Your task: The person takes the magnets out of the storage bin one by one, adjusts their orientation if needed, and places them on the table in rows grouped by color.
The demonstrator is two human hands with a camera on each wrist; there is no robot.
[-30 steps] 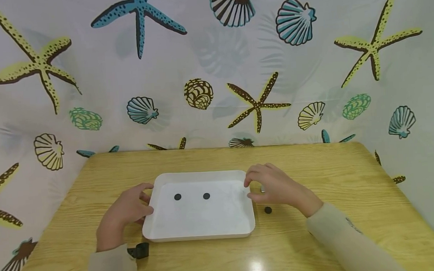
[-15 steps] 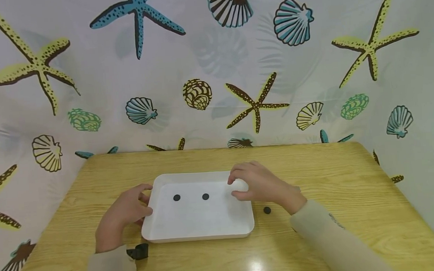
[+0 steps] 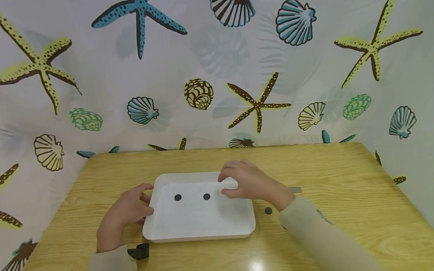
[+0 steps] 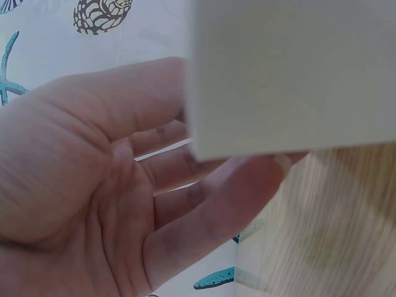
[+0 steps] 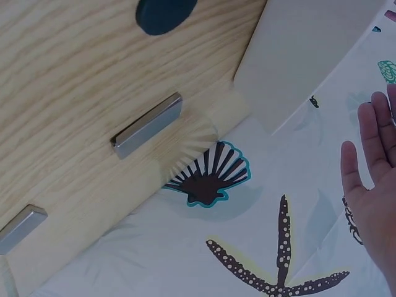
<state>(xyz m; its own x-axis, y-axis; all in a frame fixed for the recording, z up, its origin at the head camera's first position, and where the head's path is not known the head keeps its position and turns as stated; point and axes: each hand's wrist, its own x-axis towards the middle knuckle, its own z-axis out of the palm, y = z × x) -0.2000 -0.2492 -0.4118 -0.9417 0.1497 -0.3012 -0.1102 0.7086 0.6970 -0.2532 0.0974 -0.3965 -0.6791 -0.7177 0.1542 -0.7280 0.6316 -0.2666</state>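
A shallow white tray (image 3: 201, 238) stands on the wooden table with two small black discs (image 3: 177, 197) lying in it. My left hand (image 3: 126, 207) holds the tray's left end; in the left wrist view its curled fingers (image 4: 210, 226) lie against the tray's pale wall (image 4: 291, 74). Over the right part of the tray hovers my right hand (image 3: 246, 181), thumb and fingertips apart with a visible gap between them. Beyond the tray's right side, a third black disc (image 3: 268, 210) and a flat metal bar (image 3: 295, 189) lie on the table.
Two silvery bars (image 5: 148, 127) appear on the wood in the right wrist view, near one dark disc (image 5: 164, 13). A cloth (image 3: 213, 69) printed with shells and starfish hangs behind and beside the table (image 3: 334, 165). A black strap-like piece (image 3: 139, 251) sits at the left cuff.
My right hand has moved left from the tray's right edge to above its inside, uncovering the metal bar on the table. The left hand and the discs stay where they were.
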